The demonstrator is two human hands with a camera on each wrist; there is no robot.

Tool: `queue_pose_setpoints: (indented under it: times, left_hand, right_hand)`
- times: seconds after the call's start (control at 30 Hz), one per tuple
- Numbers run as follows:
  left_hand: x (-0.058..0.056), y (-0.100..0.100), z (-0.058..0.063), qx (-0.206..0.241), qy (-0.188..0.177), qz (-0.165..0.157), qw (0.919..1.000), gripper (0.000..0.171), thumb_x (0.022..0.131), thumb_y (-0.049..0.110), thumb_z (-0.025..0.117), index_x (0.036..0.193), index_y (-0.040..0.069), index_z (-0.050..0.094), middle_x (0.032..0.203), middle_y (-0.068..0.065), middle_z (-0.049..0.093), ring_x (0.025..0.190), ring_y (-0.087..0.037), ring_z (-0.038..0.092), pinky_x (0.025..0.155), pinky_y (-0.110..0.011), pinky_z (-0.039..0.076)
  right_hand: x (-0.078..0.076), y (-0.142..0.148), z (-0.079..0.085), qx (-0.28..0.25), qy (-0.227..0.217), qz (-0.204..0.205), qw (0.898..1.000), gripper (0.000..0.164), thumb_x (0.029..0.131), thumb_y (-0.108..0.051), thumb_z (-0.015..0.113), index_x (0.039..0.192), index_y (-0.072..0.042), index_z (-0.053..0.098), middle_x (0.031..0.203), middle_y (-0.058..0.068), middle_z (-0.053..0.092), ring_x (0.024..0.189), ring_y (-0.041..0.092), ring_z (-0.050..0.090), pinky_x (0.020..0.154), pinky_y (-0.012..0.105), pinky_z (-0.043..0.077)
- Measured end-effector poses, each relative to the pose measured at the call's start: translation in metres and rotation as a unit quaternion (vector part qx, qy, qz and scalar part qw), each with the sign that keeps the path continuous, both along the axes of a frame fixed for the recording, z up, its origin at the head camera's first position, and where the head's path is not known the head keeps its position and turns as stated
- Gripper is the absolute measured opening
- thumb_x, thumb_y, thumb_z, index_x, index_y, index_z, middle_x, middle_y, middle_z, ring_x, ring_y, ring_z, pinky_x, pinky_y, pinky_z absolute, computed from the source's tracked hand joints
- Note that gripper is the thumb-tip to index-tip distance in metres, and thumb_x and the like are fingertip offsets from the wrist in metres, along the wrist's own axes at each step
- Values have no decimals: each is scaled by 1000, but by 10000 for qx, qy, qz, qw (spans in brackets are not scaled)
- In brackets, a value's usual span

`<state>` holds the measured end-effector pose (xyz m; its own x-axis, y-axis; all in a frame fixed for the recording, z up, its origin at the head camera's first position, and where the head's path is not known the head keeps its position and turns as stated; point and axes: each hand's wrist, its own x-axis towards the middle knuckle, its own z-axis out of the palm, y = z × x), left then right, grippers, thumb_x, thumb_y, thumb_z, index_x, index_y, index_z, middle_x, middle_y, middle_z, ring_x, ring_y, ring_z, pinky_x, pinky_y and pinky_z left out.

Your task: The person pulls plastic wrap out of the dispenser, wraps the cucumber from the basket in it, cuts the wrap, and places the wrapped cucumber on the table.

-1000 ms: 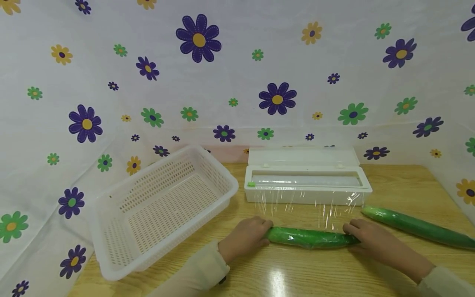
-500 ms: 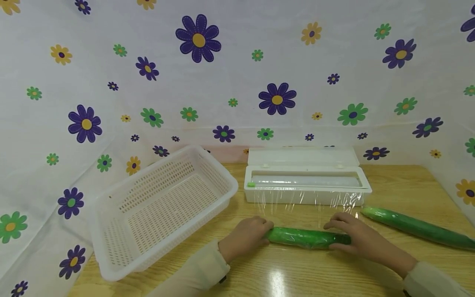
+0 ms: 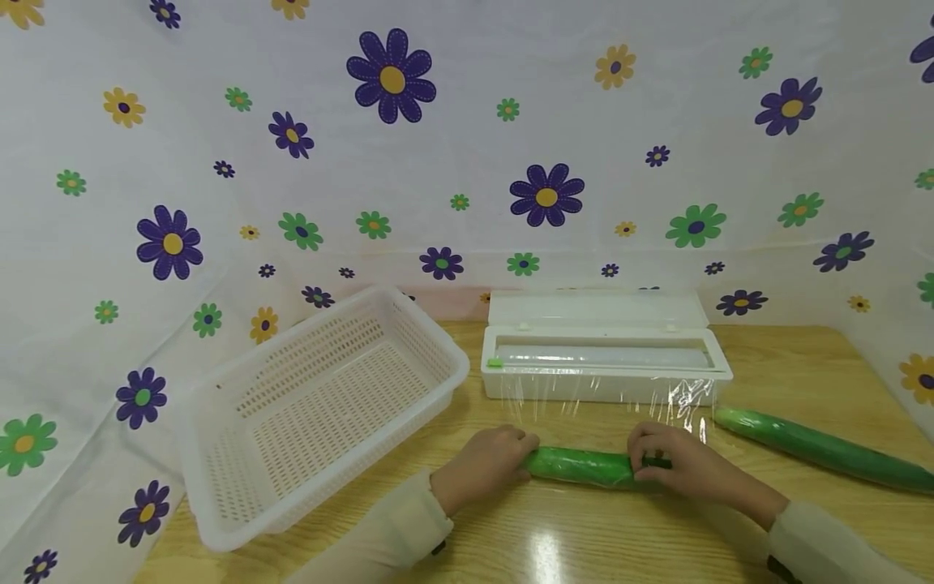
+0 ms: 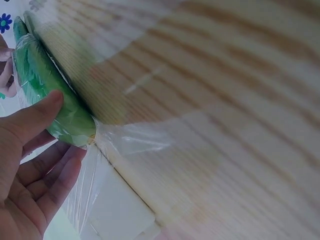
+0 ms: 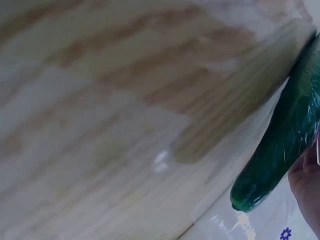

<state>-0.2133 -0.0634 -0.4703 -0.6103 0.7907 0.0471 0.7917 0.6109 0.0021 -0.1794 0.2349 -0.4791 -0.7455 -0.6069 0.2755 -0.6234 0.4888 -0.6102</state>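
Observation:
A green cucumber (image 3: 584, 468) lies crosswise near the front of the wooden table, clear cling film (image 3: 682, 397) shining over it. My left hand (image 3: 485, 466) holds its left end; the left wrist view has the thumb on one side of the film-covered cucumber (image 4: 37, 70) and the fingers on the other. Toward the right end, my right hand (image 3: 674, 464) grips it with curled fingers and thumb, the dark tip showing past them. In the right wrist view that dark end (image 5: 280, 145) is wrapped in film, with part of the hand (image 5: 306, 187) beside it.
Behind the cucumber stands a white cling film box (image 3: 606, 388), lid up, a roll inside and film hanging from its front. A second cucumber (image 3: 824, 450) rests at the right. To the left is a white plastic basket (image 3: 350, 451). A flowered sheet (image 3: 452, 162) hangs behind.
My right hand has let go of the cucumber's right tip, shifted left along it and closed on it again farther in. The left hand has stayed in place.

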Motion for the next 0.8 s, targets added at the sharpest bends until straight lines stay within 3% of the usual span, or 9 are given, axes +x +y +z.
queue_pose_setpoints:
  times: [0.17,0.4,0.57,0.67,0.8]
  left_hand:
    - [0,1,1,-13,-85,38,10000,31,79,29,74,101,13,61,92,2,67,80,-6,61,66,-17,50]
    - [-1,1,5,98,-321,40,9994,24,82,29,72,97,13,60,86,3,65,73,-4,56,61,-15,46]
    - [-3,7,4,231,-461,166,9985,25,91,40,58,89,15,59,71,8,56,58,0,43,51,-13,36]
    - [-5,13,1,263,-435,332,9982,31,93,45,52,82,16,56,63,9,47,54,-1,36,46,-14,31]
    - [-7,20,-2,260,-230,445,9984,37,89,50,54,76,16,54,58,9,42,50,-2,32,42,-14,27]
  right_hand:
    - [-2,2,5,-80,-463,-26,9989,9,86,-11,65,87,-14,57,86,-4,62,79,-5,51,63,20,47]
    - [-4,-1,0,46,-295,-238,9993,18,78,-18,73,90,-18,60,85,-7,60,76,-5,50,61,18,46]
    - [-4,-1,2,-3,-196,-152,9997,11,81,-13,70,86,-17,61,82,-3,62,74,-6,50,58,18,46]
    - [-5,0,3,13,-133,-166,9998,8,83,-11,67,85,-17,62,81,-2,63,73,-7,50,57,18,46]
    - [-5,-2,0,54,-179,-239,9995,9,82,-17,70,86,-19,62,83,-7,60,74,-6,50,58,18,46]
